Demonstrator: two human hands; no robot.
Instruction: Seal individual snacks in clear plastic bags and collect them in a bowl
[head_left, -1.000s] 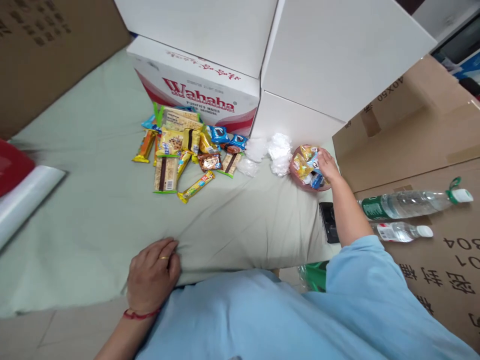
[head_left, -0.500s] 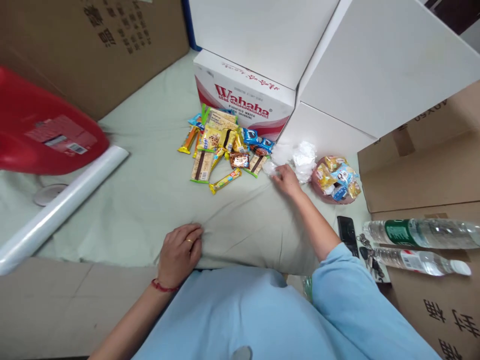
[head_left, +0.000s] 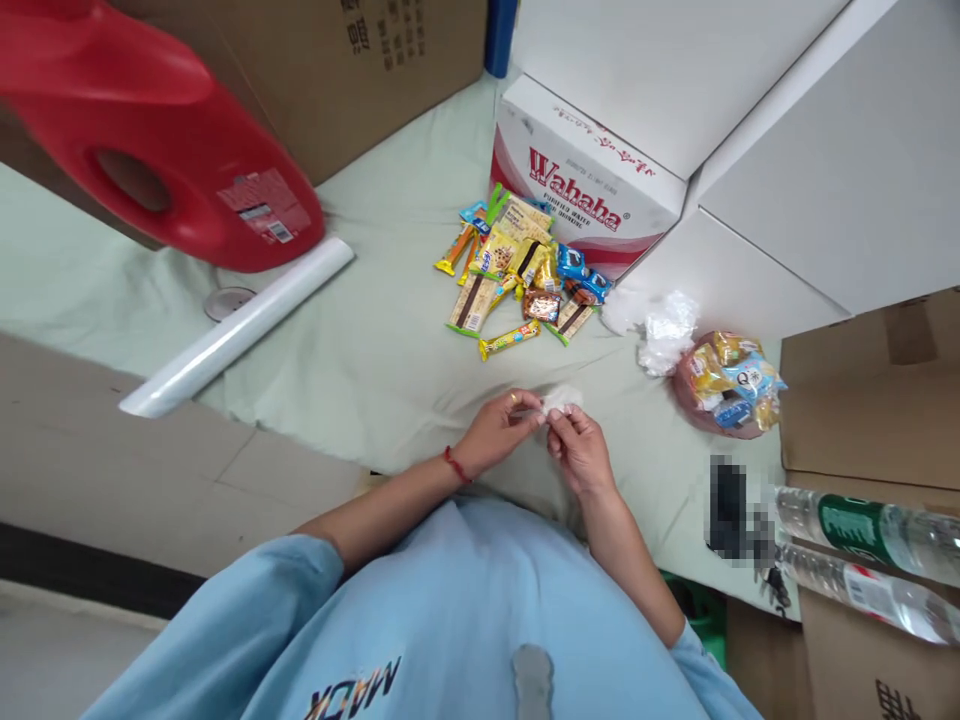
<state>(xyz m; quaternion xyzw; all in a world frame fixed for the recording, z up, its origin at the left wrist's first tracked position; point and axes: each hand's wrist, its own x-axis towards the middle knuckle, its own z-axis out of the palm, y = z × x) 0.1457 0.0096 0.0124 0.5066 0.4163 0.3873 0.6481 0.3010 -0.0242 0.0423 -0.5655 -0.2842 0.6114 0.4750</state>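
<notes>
A small piece of thin, translucent white plastic, perhaps a little bag, is pinched between my two hands above the near part of the cloth. My left hand grips its left side with thumb and forefinger. On the other side, my right hand closes its fingertips on the same plastic. Beyond my hands lies a heap of wrapped snack bars, with one yellow bar nearest me. More crumpled clear plastic rests right of the heap, beside a pinkish bowl of wrapped snacks.
A white-and-red Wahaha carton stands behind the snacks. At the left are a red jug and a plastic-film roll. Two clear bottles lie at the right, near a pixelated dark object. White panels rise behind.
My right hand has come back from the crumpled plastic with a piece of it. My left hand has lifted off the cloth and taken hold of it too. The view has shifted left.
</notes>
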